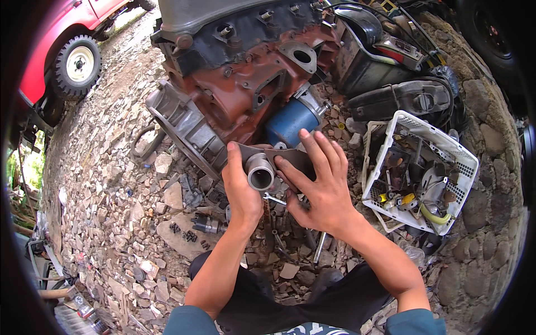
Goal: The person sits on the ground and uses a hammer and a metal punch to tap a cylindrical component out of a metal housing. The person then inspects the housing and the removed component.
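Observation:
Between my hands, in front of the engine block, is a grey metal flanged pipe [260, 162], its round open end facing up toward me. My left hand [244, 192] closes on its left side, thumb along the flange. My right hand [326, 192] grips its right side, with the index finger pressed on the flange near the pipe and the other fingers stretched out past its edge. The flange's underside is hidden. Just beyond stands the red-brown engine block [223, 100] with a blue oil filter [293, 121] on its side.
A white plastic crate [399, 120] of metal parts stands at the right, by a stone wall [474, 206]. Black engine covers [399, 100] lie behind it. Below my hands are wrenches [320, 247] on the gravel. A red vehicle [44, 50] is parked at the far left.

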The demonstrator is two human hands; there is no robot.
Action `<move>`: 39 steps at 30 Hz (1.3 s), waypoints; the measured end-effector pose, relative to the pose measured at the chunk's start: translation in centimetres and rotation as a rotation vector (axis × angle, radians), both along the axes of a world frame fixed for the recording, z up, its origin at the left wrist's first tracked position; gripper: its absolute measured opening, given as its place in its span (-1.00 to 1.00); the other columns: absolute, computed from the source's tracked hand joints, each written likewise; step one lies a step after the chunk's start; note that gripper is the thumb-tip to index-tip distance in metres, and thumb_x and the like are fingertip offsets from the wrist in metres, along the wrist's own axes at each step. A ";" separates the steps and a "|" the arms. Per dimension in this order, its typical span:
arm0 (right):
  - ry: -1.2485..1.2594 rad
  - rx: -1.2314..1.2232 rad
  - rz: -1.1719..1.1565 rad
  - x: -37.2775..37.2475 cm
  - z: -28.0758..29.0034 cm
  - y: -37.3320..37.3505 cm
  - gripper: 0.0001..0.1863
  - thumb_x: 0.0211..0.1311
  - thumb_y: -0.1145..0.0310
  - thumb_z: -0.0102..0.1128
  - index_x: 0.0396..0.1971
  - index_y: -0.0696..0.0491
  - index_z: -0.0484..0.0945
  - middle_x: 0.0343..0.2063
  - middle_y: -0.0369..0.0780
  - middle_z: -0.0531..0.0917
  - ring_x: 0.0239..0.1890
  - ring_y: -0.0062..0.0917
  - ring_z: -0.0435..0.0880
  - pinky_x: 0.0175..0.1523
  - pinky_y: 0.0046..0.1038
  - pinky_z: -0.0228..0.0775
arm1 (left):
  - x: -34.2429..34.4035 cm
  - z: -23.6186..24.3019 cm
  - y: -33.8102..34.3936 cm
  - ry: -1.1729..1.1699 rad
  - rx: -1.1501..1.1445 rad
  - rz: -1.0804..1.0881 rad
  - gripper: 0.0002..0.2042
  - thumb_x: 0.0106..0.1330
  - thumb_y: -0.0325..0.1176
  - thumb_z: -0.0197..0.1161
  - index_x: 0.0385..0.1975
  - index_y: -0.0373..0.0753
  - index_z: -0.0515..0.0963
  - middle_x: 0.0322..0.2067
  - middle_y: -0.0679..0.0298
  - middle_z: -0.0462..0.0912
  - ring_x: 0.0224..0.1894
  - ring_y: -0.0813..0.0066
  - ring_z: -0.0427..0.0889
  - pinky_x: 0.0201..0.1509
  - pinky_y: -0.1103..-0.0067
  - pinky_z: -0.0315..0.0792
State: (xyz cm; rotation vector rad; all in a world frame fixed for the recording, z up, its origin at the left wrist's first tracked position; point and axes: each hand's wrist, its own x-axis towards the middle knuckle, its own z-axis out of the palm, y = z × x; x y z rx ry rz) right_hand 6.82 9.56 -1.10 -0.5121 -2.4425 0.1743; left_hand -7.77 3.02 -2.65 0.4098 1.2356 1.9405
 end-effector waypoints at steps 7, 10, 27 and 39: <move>-0.009 -0.247 -0.007 -0.1 1.4 -0.7 -0.25 -0.16 0.41 0.18 0.22 -0.30 0.52 0.47 0.02 -0.01 0.50 0.11 -0.19 0.39 0.28 -0.51 | 1.2 0.4 -0.2 0.128 0.008 -0.011 -0.40 0.55 0.09 -0.21 -0.32 -0.38 0.59 -0.42 0.28 0.62 -0.42 0.61 0.54 -0.32 0.63 0.41; 0.034 -0.378 0.096 0.9 1.1 -0.6 -0.30 -0.08 0.50 0.06 0.18 -0.28 0.57 0.50 -0.02 -0.07 0.51 0.10 -0.26 0.40 0.25 -0.59 | 0.6 1.2 -0.9 0.082 -0.011 -0.051 -0.40 0.55 0.09 -0.19 -0.31 -0.37 0.60 -0.43 0.28 0.62 -0.42 0.64 0.55 -0.35 0.67 0.41; 0.030 -0.449 0.049 1.7 1.9 -1.7 -0.38 0.09 0.38 -0.08 0.22 -0.26 0.54 0.51 -0.04 -0.12 0.51 0.10 -0.32 0.38 0.31 -0.65 | 2.0 1.2 -1.1 0.016 0.026 0.007 -0.48 0.49 0.16 -0.13 -0.19 -0.23 0.55 -0.38 0.32 0.63 -0.52 0.60 0.60 -0.62 0.65 0.39; -0.023 -0.286 -0.030 1.3 1.6 -3.9 -0.26 0.02 0.43 0.03 0.32 -0.27 0.40 0.49 0.01 -0.10 0.50 0.16 -0.30 0.37 0.35 -0.58 | 1.2 2.3 -2.6 0.115 0.070 -0.031 -0.46 0.54 0.11 -0.19 -0.14 -0.29 0.54 -0.28 0.27 0.63 -0.32 0.55 0.63 -0.30 0.60 0.49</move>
